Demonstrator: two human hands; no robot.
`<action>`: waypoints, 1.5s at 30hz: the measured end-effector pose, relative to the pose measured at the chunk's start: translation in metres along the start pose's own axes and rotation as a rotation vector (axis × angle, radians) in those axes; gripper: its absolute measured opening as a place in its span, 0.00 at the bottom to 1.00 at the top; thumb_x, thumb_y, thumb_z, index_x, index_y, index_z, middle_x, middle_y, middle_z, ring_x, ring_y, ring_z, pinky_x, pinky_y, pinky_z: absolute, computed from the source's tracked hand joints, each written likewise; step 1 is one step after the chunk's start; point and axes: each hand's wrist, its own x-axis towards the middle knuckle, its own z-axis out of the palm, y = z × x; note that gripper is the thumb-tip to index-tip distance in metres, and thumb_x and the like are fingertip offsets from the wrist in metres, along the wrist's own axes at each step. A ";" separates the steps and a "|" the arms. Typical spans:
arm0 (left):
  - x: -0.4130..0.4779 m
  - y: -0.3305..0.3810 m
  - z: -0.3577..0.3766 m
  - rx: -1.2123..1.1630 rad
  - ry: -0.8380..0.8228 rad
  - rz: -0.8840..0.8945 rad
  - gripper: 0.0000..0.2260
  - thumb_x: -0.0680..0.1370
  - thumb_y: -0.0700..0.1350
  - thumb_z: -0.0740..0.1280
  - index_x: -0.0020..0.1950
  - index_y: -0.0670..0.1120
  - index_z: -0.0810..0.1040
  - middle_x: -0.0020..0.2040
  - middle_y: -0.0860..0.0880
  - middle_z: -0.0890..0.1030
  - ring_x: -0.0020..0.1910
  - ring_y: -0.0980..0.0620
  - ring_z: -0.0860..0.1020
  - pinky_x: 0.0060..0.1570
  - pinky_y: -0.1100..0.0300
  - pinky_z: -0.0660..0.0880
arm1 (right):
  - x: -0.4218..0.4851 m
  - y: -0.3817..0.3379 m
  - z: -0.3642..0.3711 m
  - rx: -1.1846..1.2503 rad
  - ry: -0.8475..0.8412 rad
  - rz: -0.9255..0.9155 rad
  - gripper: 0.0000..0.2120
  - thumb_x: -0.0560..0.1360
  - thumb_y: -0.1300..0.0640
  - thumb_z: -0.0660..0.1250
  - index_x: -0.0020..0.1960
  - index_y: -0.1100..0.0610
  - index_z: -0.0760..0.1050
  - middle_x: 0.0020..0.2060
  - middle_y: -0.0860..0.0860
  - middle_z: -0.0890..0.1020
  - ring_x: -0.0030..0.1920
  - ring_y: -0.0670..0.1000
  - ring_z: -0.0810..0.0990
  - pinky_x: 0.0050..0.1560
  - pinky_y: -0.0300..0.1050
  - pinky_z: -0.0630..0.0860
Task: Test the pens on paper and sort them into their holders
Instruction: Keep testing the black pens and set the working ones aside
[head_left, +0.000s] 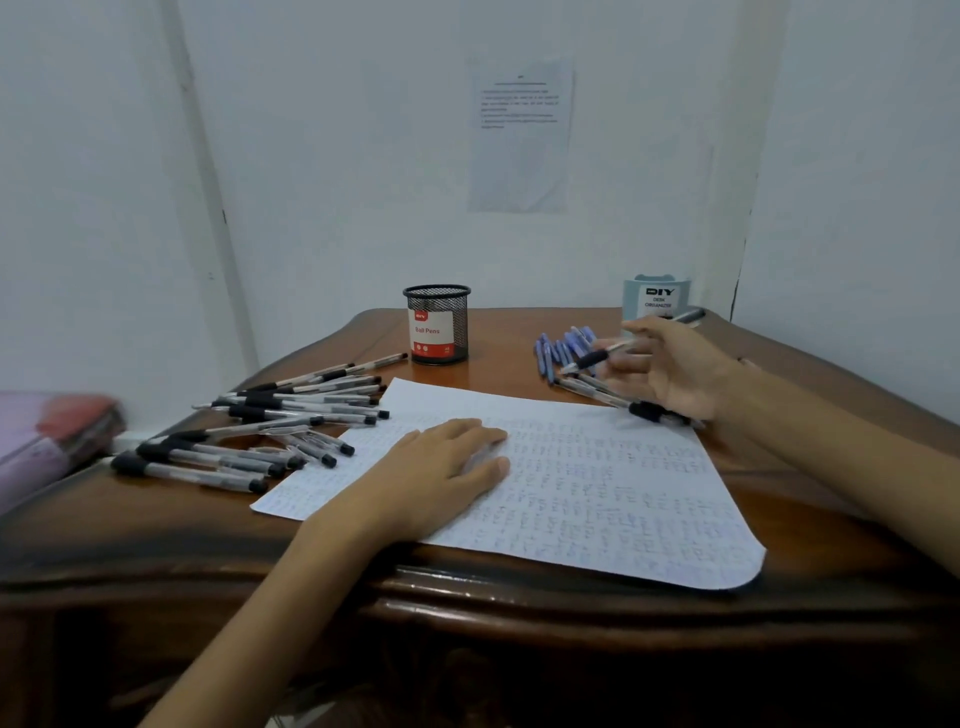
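Note:
A white sheet of paper (597, 493) covered in small scribbles lies on the wooden table. My left hand (441, 467) rests flat on its left part. My right hand (670, 369) holds a black-grip pen (592, 358) above the table at the right, tip pointing left. Several black pens (270, 431) lie piled left of the paper. Several blue pens (563, 351) lie behind the held pen, and a few black pens (618, 400) lie under my right hand. A black mesh holder (436, 325) stands at the back centre, a pale blue holder (655, 299) at the back right.
The table (519, 613) has a curved dark front edge and stands against a white wall corner. A printed sheet (519, 135) is stuck on the wall. A pink and red bundle (52, 431) lies off the table's left side.

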 end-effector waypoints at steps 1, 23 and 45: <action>0.000 0.000 0.000 0.002 0.000 -0.003 0.22 0.81 0.57 0.51 0.74 0.57 0.58 0.76 0.54 0.57 0.73 0.56 0.57 0.70 0.59 0.52 | -0.003 0.002 0.002 -0.024 -0.075 0.045 0.13 0.80 0.55 0.57 0.50 0.64 0.74 0.31 0.57 0.83 0.31 0.52 0.83 0.32 0.42 0.81; -0.005 0.005 -0.001 0.024 0.009 -0.003 0.21 0.81 0.56 0.50 0.74 0.56 0.58 0.75 0.55 0.58 0.72 0.55 0.58 0.68 0.60 0.54 | -0.002 0.038 0.010 -0.580 0.088 -0.316 0.20 0.73 0.51 0.70 0.30 0.57 0.64 0.21 0.51 0.63 0.17 0.44 0.59 0.18 0.34 0.58; -0.004 0.005 -0.001 0.036 0.002 -0.014 0.22 0.81 0.56 0.50 0.75 0.56 0.58 0.75 0.55 0.58 0.72 0.55 0.59 0.69 0.59 0.55 | 0.003 0.040 0.010 -0.718 0.178 -0.367 0.17 0.75 0.65 0.64 0.31 0.58 0.64 0.24 0.53 0.64 0.16 0.41 0.62 0.17 0.30 0.59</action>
